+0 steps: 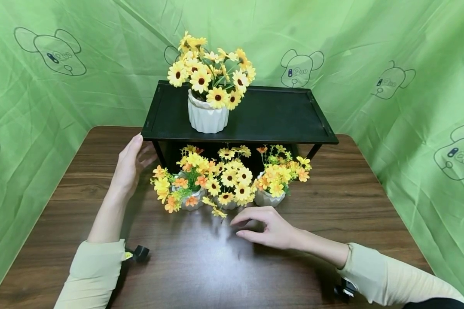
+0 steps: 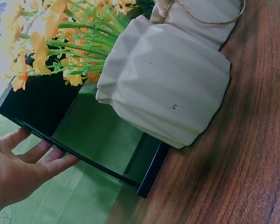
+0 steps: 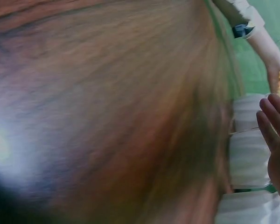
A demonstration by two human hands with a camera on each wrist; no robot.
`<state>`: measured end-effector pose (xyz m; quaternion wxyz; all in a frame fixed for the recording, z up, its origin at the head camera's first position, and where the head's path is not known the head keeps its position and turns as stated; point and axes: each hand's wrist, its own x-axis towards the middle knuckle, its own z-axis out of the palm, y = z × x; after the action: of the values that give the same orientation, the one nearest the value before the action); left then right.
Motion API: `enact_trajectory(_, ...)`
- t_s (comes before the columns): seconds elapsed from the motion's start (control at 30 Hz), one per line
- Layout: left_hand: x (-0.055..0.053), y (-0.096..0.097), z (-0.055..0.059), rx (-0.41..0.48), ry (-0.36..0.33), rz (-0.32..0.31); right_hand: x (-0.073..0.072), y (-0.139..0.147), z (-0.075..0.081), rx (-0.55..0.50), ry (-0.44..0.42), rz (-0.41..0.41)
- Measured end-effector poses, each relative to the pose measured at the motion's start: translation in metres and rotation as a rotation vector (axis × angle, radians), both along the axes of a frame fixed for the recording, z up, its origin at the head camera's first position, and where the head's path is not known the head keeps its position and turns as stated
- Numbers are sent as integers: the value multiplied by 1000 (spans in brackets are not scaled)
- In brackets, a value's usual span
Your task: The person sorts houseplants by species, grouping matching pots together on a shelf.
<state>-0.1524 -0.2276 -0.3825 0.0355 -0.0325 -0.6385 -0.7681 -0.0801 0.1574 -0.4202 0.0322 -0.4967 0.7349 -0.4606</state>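
Observation:
My left hand (image 1: 127, 165) is at the front left corner of a black two-level shelf (image 1: 278, 113), its thumb at the top's corner. In the left wrist view its fairly straight fingers (image 2: 56, 163) touch the shelf's thin side bar. My right hand (image 1: 272, 227) hovers over the table in front of the flowerpots, thumb and forefinger apart, nothing between them. Nearest it are the middle pot of yellow daisies (image 1: 232, 178) and the right pot of yellow-orange flowers (image 1: 276, 178). The left pot of yellow-orange flowers (image 1: 187, 178) stands closer to my left hand.
On the shelf's top, left of centre, stands a white fluted pot (image 1: 209, 116) of yellow daisies. The three lower pots form a row at the shelf's front. A brown wood-grain table (image 1: 193, 274) carries everything, with green cloth (image 1: 371, 38) hanging behind and at both sides.

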Motion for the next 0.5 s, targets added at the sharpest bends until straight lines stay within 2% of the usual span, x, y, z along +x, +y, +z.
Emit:
enact_trajectory(0.27, 0, 0, 0, -27, -10, -1, 3, 9, -21, 40, -62, -154)
enact_trajectory(0.5, 0, 0, 0, -28, -7, -1, 7, 14, -36, 67, -123, -357)
